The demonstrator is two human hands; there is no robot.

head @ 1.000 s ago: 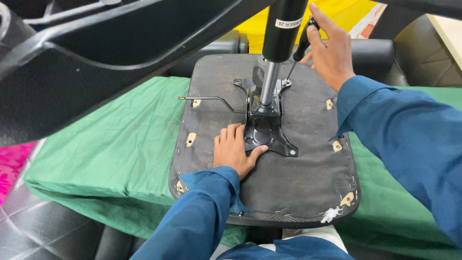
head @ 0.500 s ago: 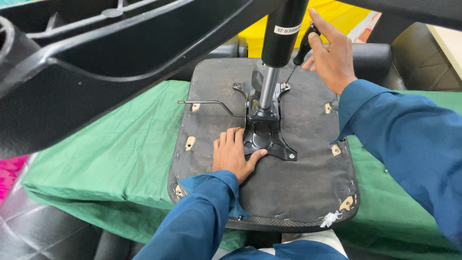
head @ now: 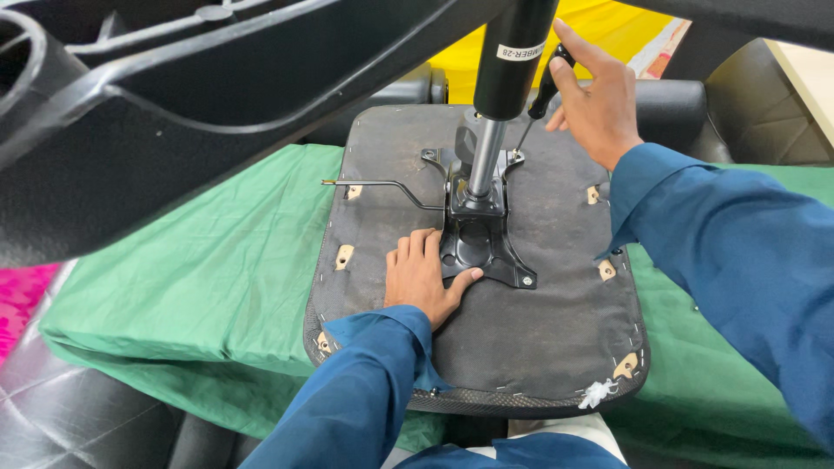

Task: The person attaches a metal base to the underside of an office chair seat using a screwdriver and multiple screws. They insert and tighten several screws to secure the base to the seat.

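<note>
Green cloth (head: 217, 260) under; yellow sheet (head: 608, 26), pink fabric (head: 22, 300).

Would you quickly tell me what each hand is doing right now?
Left hand: open, pressed flat on the seat underside beside the metal bracket.
Right hand: closed around a screwdriver.

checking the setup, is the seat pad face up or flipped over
Flipped over: the dark fabric-backed seat pad shows its stapled underside, with the black metal mounting plate on top.
</note>
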